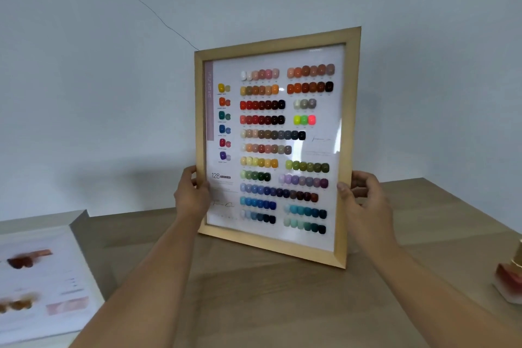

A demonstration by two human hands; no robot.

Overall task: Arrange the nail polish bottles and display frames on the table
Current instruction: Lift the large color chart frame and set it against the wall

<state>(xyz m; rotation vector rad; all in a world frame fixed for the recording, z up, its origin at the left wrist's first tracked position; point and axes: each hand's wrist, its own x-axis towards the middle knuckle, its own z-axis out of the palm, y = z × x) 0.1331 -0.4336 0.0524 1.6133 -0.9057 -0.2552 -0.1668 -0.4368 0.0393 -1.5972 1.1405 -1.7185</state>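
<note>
- Noted two bare forearms reaching up from the lower edge to a wooden display frame (271, 147), colour chart facing the camera.
- Left hand (192, 195): gripping the frame's left rail low down, thumb on the front, fingers behind.
- Right hand (364, 200): gripping the right rail at like height, thumb on the glass, fingers curled round the outer edge.
- Frame held near upright but skewed, lower right corner lowest, over the middle of the table (268, 305) and close before the wall (113, 65). Cannot tell whether that corner touches the wood.
- Judged step: standing this frame at the back of the table; not yet let go.
- Next move, by judgement: level the bottom rail, set it down, lean it to the wall. Loosen grip only once steady.
- Edges: second frame (42, 277) lying flat at far left, nail polish bottle (511, 271) at far right, both well apart from the held one.
- Bare wood showing either side and in front; room judged enough for a sideways shift.
</note>
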